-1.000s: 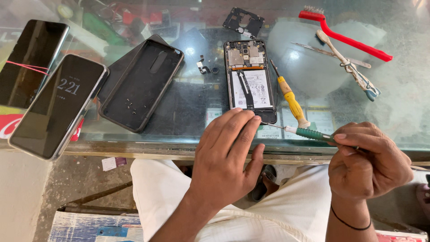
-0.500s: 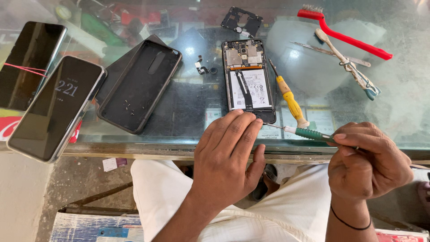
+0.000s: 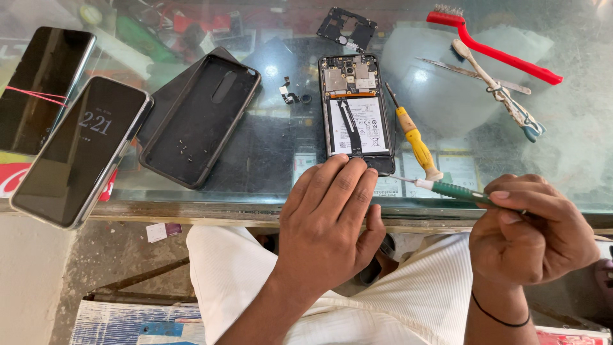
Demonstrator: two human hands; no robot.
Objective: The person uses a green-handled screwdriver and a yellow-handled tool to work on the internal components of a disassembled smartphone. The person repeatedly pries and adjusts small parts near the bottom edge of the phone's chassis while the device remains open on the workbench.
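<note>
From the head view we look down on a glass tabletop [image 3: 268,160] with an opened phone [image 3: 355,112] lying back-up, its battery and circuit board bare; we place everything else against it.

Our left hand [image 3: 329,227] lies flat at the phone's near end, fingers [image 3: 341,182] pressed together and straight, the tips resting on the phone's bottom edge.

Our right hand [image 3: 530,233] sits near and to the right of the phone, fingers curled and pinching a green-handled screwdriver [image 3: 447,189]. Its thin tip points left, ending just beside the phone's near right corner; we cannot tell whether it touches.

A yellow-handled screwdriver [image 3: 414,137] lies just beside the phone's right edge. Farther right lie a red brush [image 3: 491,48], a white brush [image 3: 495,89] and metal tweezers [image 3: 472,73].

Beyond the phone's far end lies a small black cover plate [image 3: 348,27]. Just left are tiny loose parts [image 3: 290,94], then an empty black case [image 3: 201,118]. Well left, two dark phones [image 3: 80,156] overhang the tabletop's edge.
</note>
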